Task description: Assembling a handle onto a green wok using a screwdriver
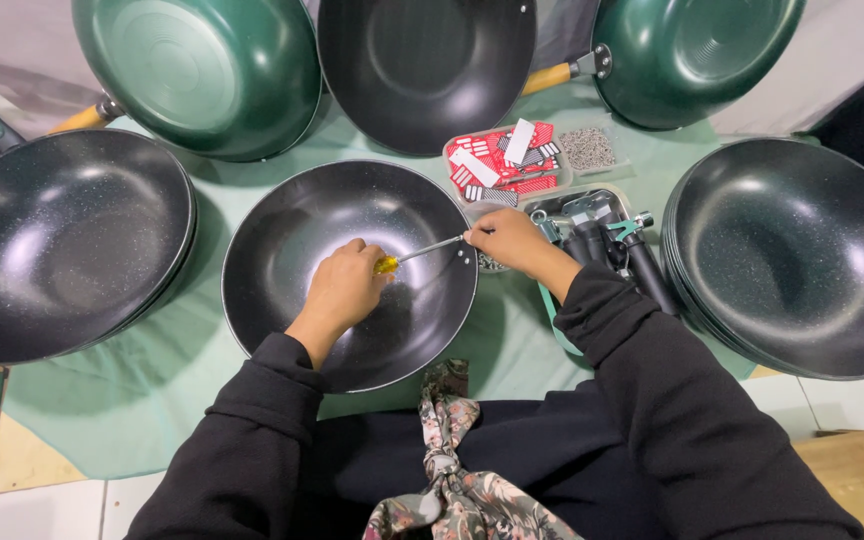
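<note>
A black wok (pixel 292 250) lies in front of me on a green cloth. My left hand (pixel 344 285) is inside it, closed on a screwdriver (pixel 412 255) with a yellow handle whose metal shaft points right toward the wok's rim. My right hand (pixel 508 240) is at that rim, fingers pinched around the shaft's tip and the rim; any small part under the fingers is hidden.
Stacks of black woks sit at the left (pixel 62 240) and right (pixel 802 250). Green woks (pixel 202 70) (pixel 697 55) and another black one (pixel 422 65) stand at the back. Trays of red cards (pixel 502 165), small metal parts (pixel 588 148) and dark handles (pixel 602 235) sit beside the rim.
</note>
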